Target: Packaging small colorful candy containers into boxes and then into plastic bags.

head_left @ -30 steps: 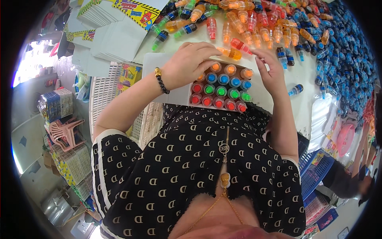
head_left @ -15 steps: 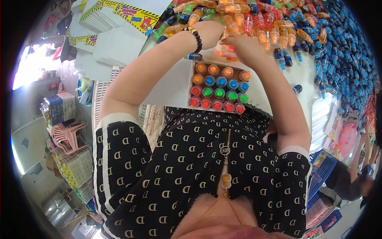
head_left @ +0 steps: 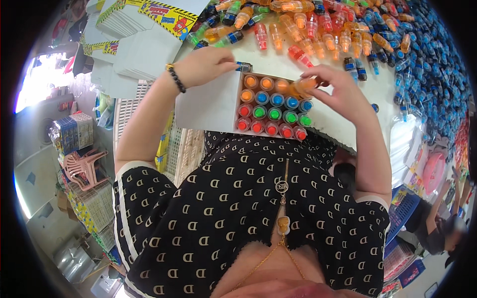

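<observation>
A smooth white tabletop (head_left: 338, 121) bears an open white card box (head_left: 236, 107). Above its far right corner, the right hand (head_left: 339, 92) pinches a tilted, translucent orange bottle (head_left: 302, 88); the left hand (head_left: 206, 67) curls beside a dark bottle (head_left: 245, 66), its grip unclear. Bright-capped bottles (head_left: 275, 100) fill the box in rows, any print too small to read.
</observation>
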A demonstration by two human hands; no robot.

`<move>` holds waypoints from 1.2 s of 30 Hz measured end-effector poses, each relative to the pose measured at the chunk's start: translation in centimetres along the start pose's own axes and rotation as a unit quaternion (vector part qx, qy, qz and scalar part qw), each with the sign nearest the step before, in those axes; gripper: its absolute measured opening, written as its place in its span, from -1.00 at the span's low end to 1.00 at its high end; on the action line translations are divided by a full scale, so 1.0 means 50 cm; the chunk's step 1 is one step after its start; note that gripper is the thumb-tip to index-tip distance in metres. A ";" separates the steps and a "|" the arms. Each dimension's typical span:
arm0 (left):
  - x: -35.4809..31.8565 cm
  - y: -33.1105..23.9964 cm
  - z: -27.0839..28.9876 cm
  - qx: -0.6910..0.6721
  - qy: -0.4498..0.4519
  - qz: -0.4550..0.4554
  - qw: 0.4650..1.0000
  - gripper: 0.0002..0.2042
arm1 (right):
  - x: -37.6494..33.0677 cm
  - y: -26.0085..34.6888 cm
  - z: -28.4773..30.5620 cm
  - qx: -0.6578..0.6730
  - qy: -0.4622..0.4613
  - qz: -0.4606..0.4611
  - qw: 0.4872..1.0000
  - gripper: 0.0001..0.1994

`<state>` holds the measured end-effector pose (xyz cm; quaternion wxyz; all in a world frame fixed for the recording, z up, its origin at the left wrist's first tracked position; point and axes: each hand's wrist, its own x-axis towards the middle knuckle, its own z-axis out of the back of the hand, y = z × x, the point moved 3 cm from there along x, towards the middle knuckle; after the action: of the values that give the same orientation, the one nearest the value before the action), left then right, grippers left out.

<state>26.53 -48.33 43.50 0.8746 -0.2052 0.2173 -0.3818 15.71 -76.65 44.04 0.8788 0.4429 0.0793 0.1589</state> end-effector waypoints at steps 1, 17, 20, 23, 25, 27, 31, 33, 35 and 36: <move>-0.008 0.014 0.009 0.010 0.035 0.043 0.998 -0.72 | -0.008 -0.007 -0.014 -0.012 0.028 -0.008 1.000 -0.68; -0.095 -0.160 -0.031 -0.337 0.038 -0.116 0.933 -0.41 | -0.149 -0.062 0.055 -0.133 -0.360 0.003 0.924 -0.70; -0.065 -0.220 -0.136 -0.087 0.051 -0.099 0.990 -0.40 | -0.314 -0.197 0.102 -0.192 -0.502 -0.173 0.826 -0.77; -0.035 -0.247 -0.166 0.103 0.033 -0.103 0.989 -0.39 | -0.530 -0.313 0.122 -0.288 -0.567 -0.316 0.704 -0.81; -0.030 -0.255 -0.173 0.130 0.006 -0.126 0.984 -0.38 | -0.592 -0.334 0.115 -0.345 -0.545 -0.377 0.665 -0.80; -0.020 -0.262 -0.179 0.136 -0.001 -0.140 0.981 -0.38 | -0.622 -0.358 0.107 -0.312 -0.501 -0.455 0.667 -0.78; -0.010 -0.272 -0.186 0.147 -0.011 -0.162 0.976 -0.40 | -0.648 -0.388 0.128 -0.243 -0.491 -0.469 0.693 -0.75; -0.012 -0.277 -0.185 0.145 -0.007 -0.158 0.977 -0.40 | -0.666 -0.403 0.153 -0.215 -0.496 -0.452 0.709 -0.75; -0.011 -0.273 -0.182 0.129 -0.010 -0.160 0.979 -0.42 | -0.673 -0.399 0.184 -0.203 -0.488 -0.434 0.730 -0.72; -0.009 -0.269 -0.178 0.112 -0.011 -0.164 0.980 -0.43 | -0.672 -0.398 0.194 -0.202 -0.486 -0.430 0.734 -0.72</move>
<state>13.71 -58.12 43.38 0.8199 -0.1434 0.1270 -0.5396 -8.90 -106.78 33.75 0.8408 0.1908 -0.2111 -0.4605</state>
